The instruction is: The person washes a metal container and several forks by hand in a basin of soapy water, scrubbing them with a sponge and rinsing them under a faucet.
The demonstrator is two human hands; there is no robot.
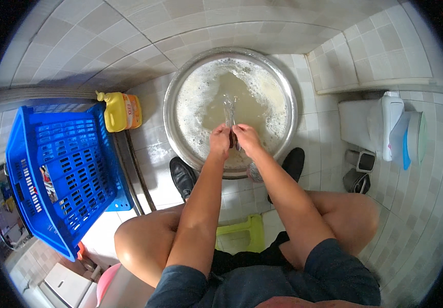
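Observation:
A large round metal basin point(171, 134) on the floor holds cloudy, sudsy water point(240, 90). Over it, my left hand point(220, 141) grips a slim utensil point(227, 111) with a dark handle; its far end reaches down to the water. Close beside it, my right hand point(247, 138) holds a thin metal utensil point(234, 111), which looks like cutlery. The two utensils lie almost side by side, and their exact kind cannot be made out. At the near rim, partly behind my right forearm, sits a grey scouring pad point(254, 173).
To the left are a blue plastic crate point(71, 161) and a yellow detergent jug point(123, 111). A green plastic stool point(258, 233) is beneath me. Black shoes point(183, 177) flank the basin. Tiled walls point(244, 23) rise behind it; a white bin point(360, 123) stands right.

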